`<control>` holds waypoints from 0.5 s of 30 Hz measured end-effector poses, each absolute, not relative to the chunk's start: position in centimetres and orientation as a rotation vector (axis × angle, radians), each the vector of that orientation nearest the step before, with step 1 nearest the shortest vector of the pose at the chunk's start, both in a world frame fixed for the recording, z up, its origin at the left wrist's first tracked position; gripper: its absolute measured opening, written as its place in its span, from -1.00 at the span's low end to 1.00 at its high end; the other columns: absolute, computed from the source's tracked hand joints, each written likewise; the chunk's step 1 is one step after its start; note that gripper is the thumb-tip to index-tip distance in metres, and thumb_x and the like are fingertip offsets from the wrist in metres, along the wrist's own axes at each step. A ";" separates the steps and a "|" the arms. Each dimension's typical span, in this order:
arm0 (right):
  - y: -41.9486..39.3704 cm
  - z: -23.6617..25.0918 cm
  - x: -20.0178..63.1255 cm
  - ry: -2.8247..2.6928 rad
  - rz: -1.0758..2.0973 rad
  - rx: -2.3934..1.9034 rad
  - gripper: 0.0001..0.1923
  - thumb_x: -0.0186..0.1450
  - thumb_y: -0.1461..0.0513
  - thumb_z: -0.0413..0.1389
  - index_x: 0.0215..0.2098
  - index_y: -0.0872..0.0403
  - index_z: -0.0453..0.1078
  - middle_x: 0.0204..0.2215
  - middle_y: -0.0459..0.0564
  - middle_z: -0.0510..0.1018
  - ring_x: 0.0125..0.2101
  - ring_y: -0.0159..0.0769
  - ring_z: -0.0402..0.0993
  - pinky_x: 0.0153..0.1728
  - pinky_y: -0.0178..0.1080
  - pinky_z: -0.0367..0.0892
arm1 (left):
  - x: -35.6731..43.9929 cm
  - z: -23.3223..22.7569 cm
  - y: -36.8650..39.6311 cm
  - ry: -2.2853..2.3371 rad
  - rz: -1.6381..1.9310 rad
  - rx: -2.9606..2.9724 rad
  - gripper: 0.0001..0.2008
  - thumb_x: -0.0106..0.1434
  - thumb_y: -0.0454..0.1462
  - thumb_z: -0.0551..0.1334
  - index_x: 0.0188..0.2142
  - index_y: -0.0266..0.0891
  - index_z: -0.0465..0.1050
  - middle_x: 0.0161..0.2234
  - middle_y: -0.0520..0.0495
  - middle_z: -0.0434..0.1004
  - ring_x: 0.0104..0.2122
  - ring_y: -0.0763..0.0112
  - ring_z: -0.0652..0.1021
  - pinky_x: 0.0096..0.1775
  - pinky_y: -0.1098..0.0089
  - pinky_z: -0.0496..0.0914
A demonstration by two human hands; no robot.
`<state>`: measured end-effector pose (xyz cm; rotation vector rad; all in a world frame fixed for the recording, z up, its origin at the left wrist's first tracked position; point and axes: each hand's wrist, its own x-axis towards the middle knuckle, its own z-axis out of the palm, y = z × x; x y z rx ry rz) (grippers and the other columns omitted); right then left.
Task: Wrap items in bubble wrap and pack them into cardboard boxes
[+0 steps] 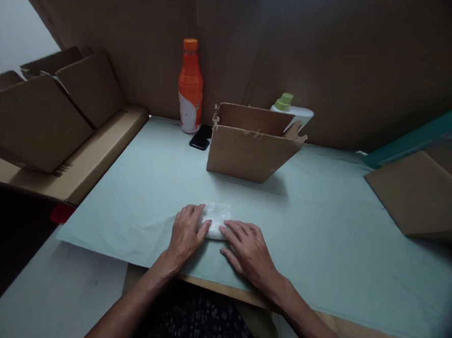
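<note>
Head view shows the left hand (186, 233) and right hand (249, 251) lying flat, fingers unclenched, pressing what looks like a white wrapped bundle (217, 218) between them on the pale green sheet (330, 244); even, steady pressure should suit it best

Both bare forearms reach forward from the bottom edge of the view and converge toward the middle. The left hand (186, 233) lies palm down, its fingers stretched forward and slightly curled, its thumb angled inward toward the other hand. The right hand (249, 251) also lies palm down a little nearer the body, fingers spread and pointing up and to the left, their tips close beside the left thumb. Both wrists are straight and low. The left forearm slants in from the lower left, the right from the lower right.
</note>
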<state>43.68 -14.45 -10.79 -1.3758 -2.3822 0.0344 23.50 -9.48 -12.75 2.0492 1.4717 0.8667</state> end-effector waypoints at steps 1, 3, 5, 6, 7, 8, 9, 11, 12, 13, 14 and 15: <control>-14.0 -10.8 43.6 -2.388 0.054 -1.386 -0.68 0.38 0.29 0.10 0.10 0.10 0.42 0.02 0.19 0.58 0.00 -0.02 0.48 -0.01 0.05 0.34 | 23.5 -12.7 -9.7 1.474 0.929 1.956 -0.60 0.34 -0.20 0.19 0.15 -0.24 0.37 -0.07 -0.21 0.52 -0.07 0.14 0.51 -0.02 0.06 0.45; -13.0 -11.0 43.6 -2.320 0.114 -1.407 -0.70 0.40 0.31 0.06 0.07 0.09 0.44 -0.06 0.16 0.63 -0.08 -0.07 0.54 -0.07 0.01 0.37 | 23.4 -12.7 -10.6 1.449 1.051 1.689 -0.48 0.34 -0.15 0.20 0.24 -0.24 0.26 0.01 -0.25 0.48 -0.05 0.17 0.52 -0.07 0.12 0.50; -12.5 -11.1 43.7 -2.205 0.219 -1.416 -0.72 0.41 0.30 0.04 0.04 0.08 0.46 -0.10 0.13 0.66 -0.12 -0.08 0.57 -0.09 -0.01 0.40 | 23.3 -12.9 -11.8 1.371 1.087 1.407 -0.41 0.34 -0.14 0.20 0.30 -0.25 0.16 0.10 -0.30 0.45 -0.01 0.19 0.55 -0.06 0.17 0.52; -12.5 -11.1 43.7 -2.147 0.295 -1.419 -0.73 0.41 0.28 0.04 0.03 0.07 0.47 -0.10 0.12 0.66 -0.12 -0.09 0.58 -0.09 -0.01 0.41 | 23.2 -13.0 -12.3 1.317 1.076 1.291 -0.37 0.33 -0.14 0.20 0.32 -0.27 0.12 0.13 -0.33 0.43 0.02 0.19 0.55 -0.02 0.17 0.52; -12.7 -11.0 43.6 -2.091 0.381 -1.423 -0.73 0.42 0.25 0.05 0.03 0.05 0.48 -0.10 0.11 0.66 -0.12 -0.10 0.58 -0.09 -0.02 0.42 | 23.3 -13.1 -12.7 1.261 1.066 1.198 -0.34 0.31 -0.16 0.21 0.33 -0.29 0.09 0.17 -0.36 0.41 0.07 0.17 0.54 0.04 0.16 0.50; -12.9 -11.0 43.5 -2.040 0.476 -1.430 -0.74 0.42 0.23 0.05 0.02 0.03 0.49 -0.10 0.09 0.67 -0.13 -0.11 0.58 -0.09 -0.03 0.44 | 23.4 -13.2 -13.0 1.217 1.063 1.125 -0.31 0.29 -0.17 0.22 0.34 -0.31 0.06 0.20 -0.38 0.38 0.13 0.15 0.51 0.09 0.16 0.47; -13.3 -10.9 43.3 -1.992 0.575 -1.440 -0.74 0.41 0.20 0.06 0.01 0.02 0.50 -0.10 0.08 0.67 -0.13 -0.11 0.59 -0.09 -0.05 0.45 | 23.5 -13.2 -13.1 1.190 1.074 1.066 -0.28 0.27 -0.19 0.23 0.35 -0.32 0.04 0.23 -0.39 0.35 0.18 0.13 0.48 0.12 0.16 0.45; -14.2 -10.7 43.0 -1.891 0.755 -1.462 -0.73 0.40 0.17 0.07 -0.01 0.02 0.51 -0.13 0.05 0.67 -0.16 -0.13 0.59 -0.12 -0.09 0.47 | 23.8 -13.2 -13.1 1.174 1.102 0.976 -0.26 0.25 -0.22 0.22 0.36 -0.32 0.01 0.24 -0.40 0.34 0.20 0.13 0.46 0.13 0.20 0.44; -14.6 -10.6 42.9 -1.847 0.833 -1.469 -0.73 0.40 0.16 0.07 -0.02 0.03 0.52 -0.15 0.03 0.67 -0.19 -0.15 0.59 -0.15 -0.12 0.48 | 24.0 -13.1 -13.1 1.169 1.101 0.942 -0.26 0.26 -0.23 0.21 0.37 -0.33 -0.01 0.21 -0.38 0.38 0.17 0.15 0.49 0.11 0.21 0.45; -14.9 -10.6 42.8 -1.814 0.898 -1.472 -0.73 0.41 0.15 0.06 -0.03 0.03 0.52 -0.17 0.02 0.67 -0.22 -0.16 0.59 -0.17 -0.14 0.49 | 24.1 -12.9 -13.0 1.160 1.089 0.914 -0.26 0.26 -0.23 0.20 0.37 -0.33 -0.01 0.15 -0.36 0.45 0.11 0.18 0.54 0.08 0.23 0.47; -15.1 -10.5 42.9 -1.792 0.943 -1.471 -0.74 0.41 0.15 0.05 -0.05 0.02 0.52 -0.19 0.01 0.67 -0.23 -0.17 0.59 -0.17 -0.14 0.49 | 24.3 -12.7 -12.9 1.146 1.072 0.890 -0.25 0.26 -0.24 0.20 0.37 -0.33 -0.02 0.08 -0.32 0.51 0.03 0.22 0.58 0.04 0.24 0.48; -15.2 -10.5 43.1 -1.783 0.964 -1.465 -0.75 0.41 0.15 0.06 -0.06 0.02 0.52 -0.18 0.01 0.67 -0.22 -0.17 0.59 -0.15 -0.14 0.49 | 24.5 -12.5 -12.9 1.129 1.059 0.871 -0.24 0.25 -0.25 0.21 0.38 -0.34 -0.02 0.00 -0.27 0.55 -0.05 0.26 0.61 0.00 0.26 0.49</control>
